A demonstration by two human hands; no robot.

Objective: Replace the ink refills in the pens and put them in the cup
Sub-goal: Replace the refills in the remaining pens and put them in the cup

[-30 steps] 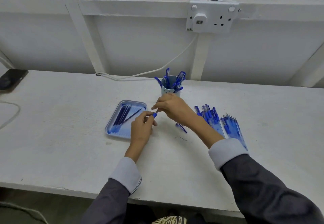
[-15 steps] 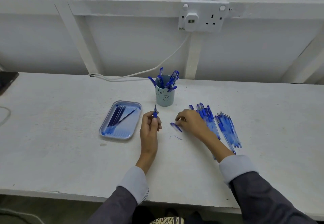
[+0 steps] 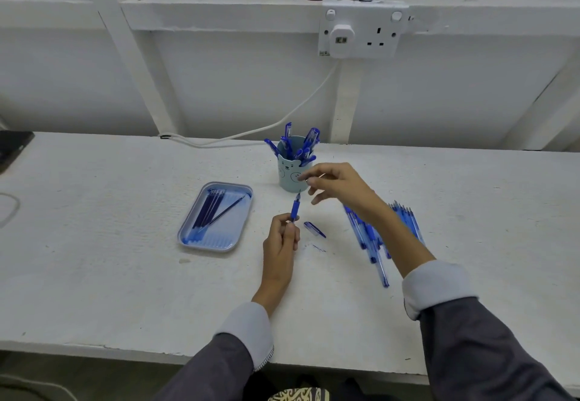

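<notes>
Lifted off the counter (image 3: 125, 275) beside the cap (image 3: 314, 230), the right grip (image 3: 339, 187) now hovers before the cup (image 3: 290, 178), thumb and forefinger nipped together; on what, I cannot tell. Left grip (image 3: 281, 240) curls round a pen (image 3: 295, 207), held upright: cup at its 12 o'clock, cap at 3, tray (image 3: 188, 234) at 9.

Blue pen (image 3: 295, 208) held upright, tip up; its cap (image 3: 314, 230) lies beside on desk (image 3: 125, 275). Pale cup (image 3: 290, 178) behind w/ capped pens (image 3: 309, 140). Refills (image 3: 209, 209) in tray (image 3: 185, 237). Loose pens (image 3: 370, 240) fanned at rt.
</notes>
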